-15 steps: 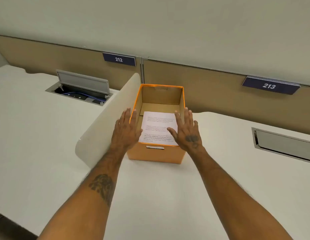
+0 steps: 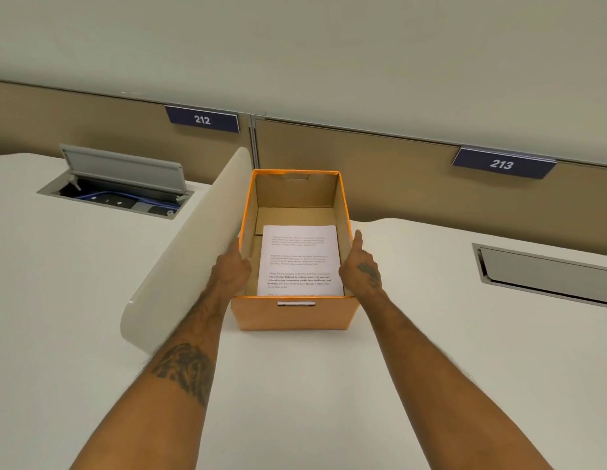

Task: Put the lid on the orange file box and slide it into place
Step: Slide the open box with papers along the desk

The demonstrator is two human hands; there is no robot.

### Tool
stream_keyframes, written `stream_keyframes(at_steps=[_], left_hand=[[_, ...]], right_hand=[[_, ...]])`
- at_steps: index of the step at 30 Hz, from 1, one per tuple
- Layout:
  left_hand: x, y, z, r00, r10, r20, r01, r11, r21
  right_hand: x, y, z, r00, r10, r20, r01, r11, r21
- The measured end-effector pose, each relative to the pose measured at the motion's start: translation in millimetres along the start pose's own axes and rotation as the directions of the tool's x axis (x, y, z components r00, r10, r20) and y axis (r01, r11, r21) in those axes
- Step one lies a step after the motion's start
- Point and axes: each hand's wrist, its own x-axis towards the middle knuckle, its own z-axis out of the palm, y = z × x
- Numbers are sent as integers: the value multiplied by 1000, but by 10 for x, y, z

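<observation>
The orange file box (image 2: 295, 317) stands open on the white desk (image 2: 295, 385), its far end near the back partition. A printed sheet of paper (image 2: 300, 259) lies inside it. No lid is in view. My left hand (image 2: 232, 266) presses against the box's left wall, thumb at the rim, squeezed between the box and a divider. On the opposite side my right hand (image 2: 363, 266) lies flat on the right wall with the thumb pointing up. The fingers of both hands are hidden down the outer walls.
A cream curved divider (image 2: 186, 245) stands close along the box's left side. An open cable hatch (image 2: 122, 184) sits at the back left, a closed hatch (image 2: 546, 273) at the right. Partition labels read 212 (image 2: 202, 119) and 213 (image 2: 502, 163).
Both hands have moved from above the box opening, fingers spread, outward and down onto its left and right walls. The box sits where it was.
</observation>
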Motion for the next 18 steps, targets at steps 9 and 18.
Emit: stream_keyframes(at_steps=[9,18], left_hand=[[-218,140,205,996,57,-66,-51,995,90],[-1150,861,702,979,196,-54,-193,980,48]], right_hand=[[-270,375,-246,1000,4,2,-5,997,76],[-898,1480,-860,991,80,-110,-68,992,104]])
